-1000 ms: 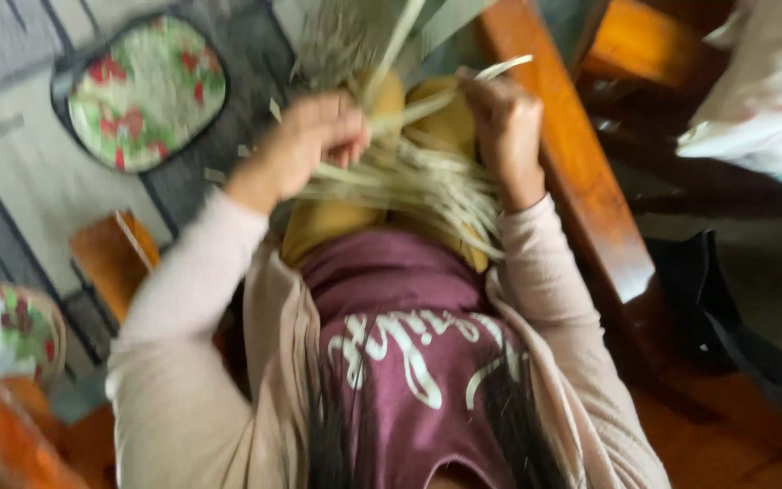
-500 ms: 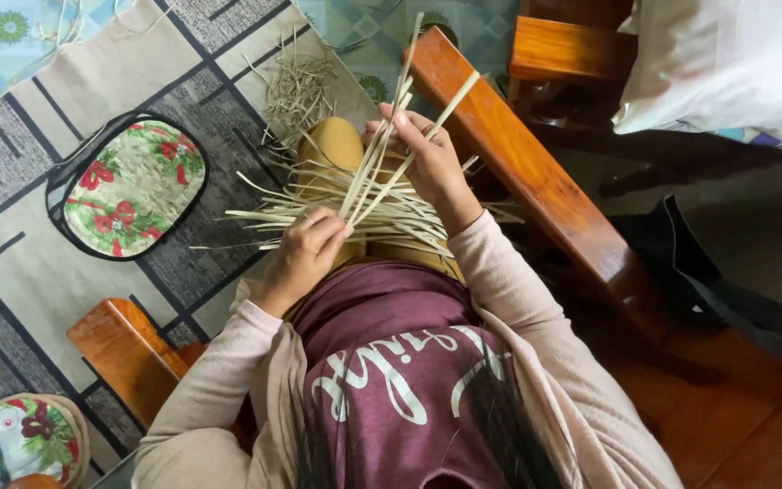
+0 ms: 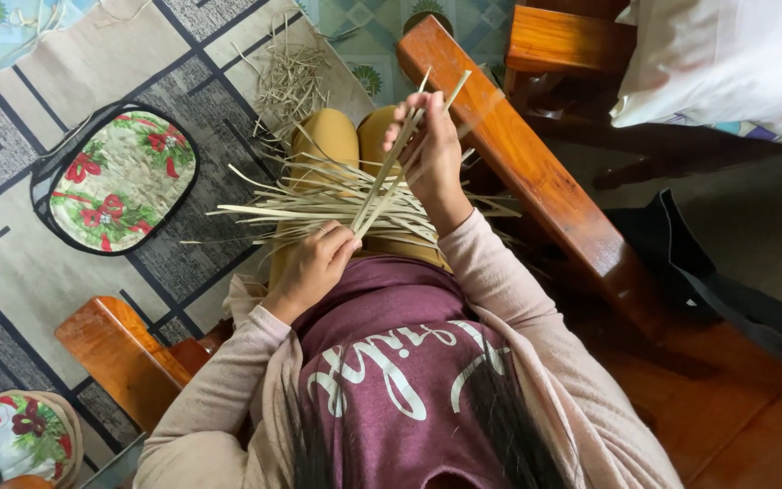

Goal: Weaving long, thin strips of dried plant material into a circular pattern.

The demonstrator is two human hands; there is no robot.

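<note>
A loose bundle of pale straw strips (image 3: 319,206) lies across my lap, over mustard-yellow trousers (image 3: 326,139). My left hand (image 3: 312,265) pinches the near ends of two or three strips (image 3: 389,167) at the lap. My right hand (image 3: 427,149) is raised and closed around the same strips farther up, so they slant up and away from me. I sit in a wooden chair and wear a maroon shirt under a pink cardigan.
A wooden armrest (image 3: 522,163) runs along my right, another (image 3: 124,358) at my left. A floral oval cushion (image 3: 121,179) and a heap of straw scraps (image 3: 290,77) lie on the patterned rug. A white pillow (image 3: 726,59) sits upper right, a dark bag (image 3: 726,281) below it.
The view has steadied and shifted. My right hand has lifted a few strips higher while my left hand slid to their lower ends on my lap.
</note>
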